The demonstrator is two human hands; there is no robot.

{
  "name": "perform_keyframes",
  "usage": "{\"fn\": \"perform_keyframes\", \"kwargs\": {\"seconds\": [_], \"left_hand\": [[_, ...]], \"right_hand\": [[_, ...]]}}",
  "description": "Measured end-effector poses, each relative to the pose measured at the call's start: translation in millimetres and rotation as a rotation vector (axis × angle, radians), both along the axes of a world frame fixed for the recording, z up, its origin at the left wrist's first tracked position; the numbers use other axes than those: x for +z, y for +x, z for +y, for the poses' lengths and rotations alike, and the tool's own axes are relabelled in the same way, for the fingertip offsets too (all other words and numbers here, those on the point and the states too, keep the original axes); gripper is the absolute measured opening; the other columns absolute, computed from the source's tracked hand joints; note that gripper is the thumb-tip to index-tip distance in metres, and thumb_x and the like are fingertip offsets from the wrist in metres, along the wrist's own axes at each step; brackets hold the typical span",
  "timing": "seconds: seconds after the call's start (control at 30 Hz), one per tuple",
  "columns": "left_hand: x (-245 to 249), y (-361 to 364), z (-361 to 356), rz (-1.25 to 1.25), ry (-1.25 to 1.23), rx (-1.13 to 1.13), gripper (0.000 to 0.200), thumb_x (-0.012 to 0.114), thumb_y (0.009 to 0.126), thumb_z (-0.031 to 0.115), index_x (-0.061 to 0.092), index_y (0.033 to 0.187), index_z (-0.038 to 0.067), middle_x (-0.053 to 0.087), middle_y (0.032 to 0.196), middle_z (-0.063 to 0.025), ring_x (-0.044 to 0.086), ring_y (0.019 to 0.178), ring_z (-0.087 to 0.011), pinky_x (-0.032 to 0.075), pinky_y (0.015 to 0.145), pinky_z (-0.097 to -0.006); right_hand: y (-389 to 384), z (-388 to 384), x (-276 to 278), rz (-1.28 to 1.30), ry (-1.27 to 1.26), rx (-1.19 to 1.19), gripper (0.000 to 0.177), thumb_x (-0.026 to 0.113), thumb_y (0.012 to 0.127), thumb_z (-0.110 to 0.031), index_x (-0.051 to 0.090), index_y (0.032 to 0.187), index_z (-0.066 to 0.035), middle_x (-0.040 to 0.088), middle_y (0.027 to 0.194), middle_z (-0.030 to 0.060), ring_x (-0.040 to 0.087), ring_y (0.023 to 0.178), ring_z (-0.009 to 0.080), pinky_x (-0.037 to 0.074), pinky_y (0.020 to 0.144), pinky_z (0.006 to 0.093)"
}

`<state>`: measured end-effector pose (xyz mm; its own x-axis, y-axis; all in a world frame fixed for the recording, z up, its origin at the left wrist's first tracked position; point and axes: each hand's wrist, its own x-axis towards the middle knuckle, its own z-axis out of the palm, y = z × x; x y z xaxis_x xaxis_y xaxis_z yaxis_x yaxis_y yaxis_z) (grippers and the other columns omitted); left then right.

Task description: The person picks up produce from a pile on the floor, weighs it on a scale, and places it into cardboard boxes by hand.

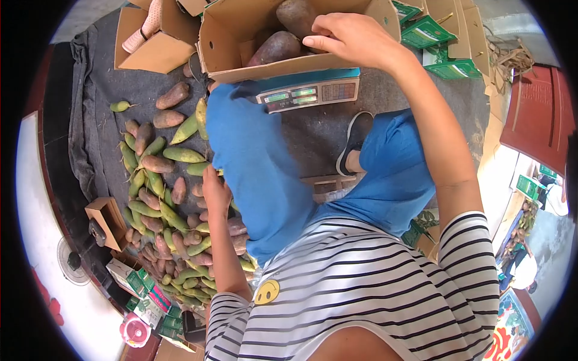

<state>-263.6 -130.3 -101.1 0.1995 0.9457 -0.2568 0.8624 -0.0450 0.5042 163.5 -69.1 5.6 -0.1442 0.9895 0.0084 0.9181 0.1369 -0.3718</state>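
Plenty tucked out of sight at the carton and down by the knee!
Here's the carton [283,71], its far side sliced off by the top edge, the upper root [296,17] clipped there too, and its front wall masking the bottom of the lower root [276,49]; the scale [337,91] has its top mostly covered, its digits (squint all you like) too small to read. Over to the left hand [217,191], fingertips indistinct beside the blue trouser leg [256,162], grip impossible to call, and that leg, smeary at the knee, blocks part of the root pile [171,219].
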Motion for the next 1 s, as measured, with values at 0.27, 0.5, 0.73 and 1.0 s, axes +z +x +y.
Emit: {"fn": "perform_keyframes", "kwargs": {"seconds": [0.27, 0.5, 0.73, 1.0], "left_hand": [[3, -14, 27, -0.309, 0.071, 0.153, 0.034, 0.062, 0.083, 0.011, 0.053, 0.114, -0.001, 0.058, 0.104, -0.0120, 0.056, 0.093, -0.0202, 0.044, 0.082, -0.0311], [153, 91, 63, -0.504, 0.604, 0.054, 0.029, 0.059, 0.087, 0.008, 0.054, 0.114, -0.001, 0.062, 0.108, -0.0095, 0.059, 0.096, -0.0146, 0.046, 0.086, -0.0264], [143, 231, 98, -0.798, -0.173, -0.345, 0.026, 0.060, 0.088, 0.024, 0.060, 0.101, 0.002, 0.064, 0.093, -0.0056, 0.060, 0.084, -0.0129, 0.048, 0.071, -0.0256], [58, 263, 75, -0.713, -1.059, 0.193, 0.073, 0.042, 0.075, 0.077, 0.055, 0.081, 0.005, 0.059, 0.083, -0.0105, 0.060, 0.079, -0.0227, 0.045, 0.072, -0.0356]], "right_hand": [[4, -7, -5, -0.114, 0.059, 0.026, 0.040, 0.048, 0.090, -0.044, 0.058, 0.083, -0.006, 0.061, 0.078, 0.0130, 0.060, 0.078, 0.0328, 0.047, 0.068, 0.0436], [-4, -10, -3, -0.129, -0.112, 0.087, 0.045, 0.047, 0.089, -0.047, 0.059, 0.082, -0.003, 0.061, 0.078, 0.0151, 0.060, 0.078, 0.0339, 0.047, 0.069, 0.0441], [-7, -8, -6, -0.213, -0.329, 0.125, 0.031, 0.061, 0.079, -0.034, 0.064, 0.093, -0.006, 0.065, 0.085, 0.0155, 0.062, 0.085, 0.0334, 0.048, 0.074, 0.0431], [23, -3, 24, 0.092, -0.028, -0.039, 0.022, 0.057, 0.080, -0.023, 0.062, 0.093, -0.006, 0.064, 0.090, 0.0146, 0.061, 0.088, 0.0320, 0.047, 0.075, 0.0413]]}}
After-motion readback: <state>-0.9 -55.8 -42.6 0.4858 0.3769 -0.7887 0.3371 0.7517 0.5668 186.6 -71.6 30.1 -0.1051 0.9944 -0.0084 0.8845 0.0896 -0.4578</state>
